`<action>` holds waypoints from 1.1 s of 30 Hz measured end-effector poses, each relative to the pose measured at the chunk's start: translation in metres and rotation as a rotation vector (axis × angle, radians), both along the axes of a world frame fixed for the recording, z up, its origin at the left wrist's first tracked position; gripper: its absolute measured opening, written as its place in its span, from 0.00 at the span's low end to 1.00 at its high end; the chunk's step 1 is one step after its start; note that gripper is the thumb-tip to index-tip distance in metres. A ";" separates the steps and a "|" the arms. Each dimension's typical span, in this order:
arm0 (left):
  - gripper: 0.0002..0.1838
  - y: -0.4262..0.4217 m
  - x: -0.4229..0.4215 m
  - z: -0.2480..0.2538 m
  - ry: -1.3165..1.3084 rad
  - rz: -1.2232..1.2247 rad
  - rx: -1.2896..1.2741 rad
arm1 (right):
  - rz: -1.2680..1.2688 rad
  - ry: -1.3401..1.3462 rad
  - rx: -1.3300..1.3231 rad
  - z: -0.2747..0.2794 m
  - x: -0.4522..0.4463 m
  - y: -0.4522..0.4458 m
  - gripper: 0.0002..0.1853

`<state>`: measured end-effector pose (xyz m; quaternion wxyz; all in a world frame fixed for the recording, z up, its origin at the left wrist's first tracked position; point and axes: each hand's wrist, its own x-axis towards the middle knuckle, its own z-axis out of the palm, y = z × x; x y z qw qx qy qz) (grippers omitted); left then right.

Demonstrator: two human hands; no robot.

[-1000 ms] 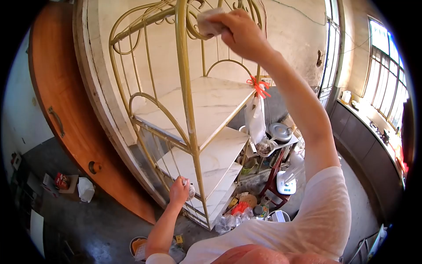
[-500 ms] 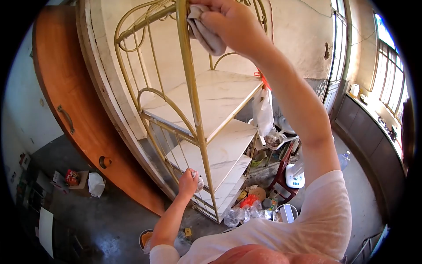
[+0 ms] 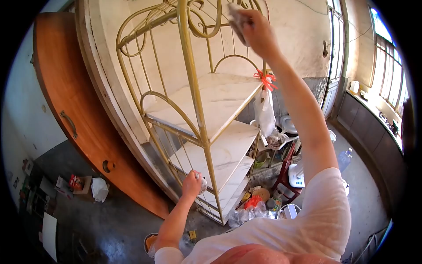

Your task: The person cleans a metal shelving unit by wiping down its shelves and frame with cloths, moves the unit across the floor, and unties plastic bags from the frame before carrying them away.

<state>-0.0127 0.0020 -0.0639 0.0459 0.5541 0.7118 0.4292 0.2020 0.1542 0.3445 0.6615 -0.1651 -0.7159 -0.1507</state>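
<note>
A gold metal rack (image 3: 193, 88) with white marble-patterned shelves (image 3: 220, 99) stands before me. My right hand (image 3: 259, 37) is raised at its upper right, closed on a greyish cloth (image 3: 238, 23) that is slightly blurred, beside the curled top rails. Lower down, my left hand (image 3: 191, 185) is closed around a crumpled whitish thing (image 3: 202, 185) beside the rack's lower side bars; whether it also grips a bar cannot be made out. A red ribbon (image 3: 265, 78) is tied at the rack's right corner, with a white plastic bag (image 3: 264, 114) hanging below it.
An orange wooden door (image 3: 88, 105) leans on the left, with boxes (image 3: 81, 185) on the floor beyond. To the right are a dark red chair (image 3: 285, 174), a white scale-like device (image 3: 296, 176), a plastic bottle (image 3: 345, 159), bags (image 3: 246, 214) and a counter (image 3: 369, 105).
My right hand with the cloth has moved from the front post to the right along the rack's top. My left hand stays low beside the side bars. The view has shifted slightly.
</note>
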 end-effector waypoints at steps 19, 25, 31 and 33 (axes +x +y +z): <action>0.11 0.005 0.002 -0.004 -0.021 0.017 -0.001 | 0.921 0.211 -0.474 0.095 -0.053 0.009 0.07; 0.11 0.001 0.001 -0.002 0.042 -0.002 0.023 | 1.096 0.285 -0.674 0.032 -0.058 -0.004 0.07; 0.11 0.000 0.001 0.001 0.062 -0.002 0.004 | 1.397 0.466 -0.968 -0.029 -0.069 -0.040 0.11; 0.11 -0.001 0.001 0.003 0.048 -0.008 0.001 | 1.575 0.423 -1.016 -0.042 -0.079 -0.050 0.11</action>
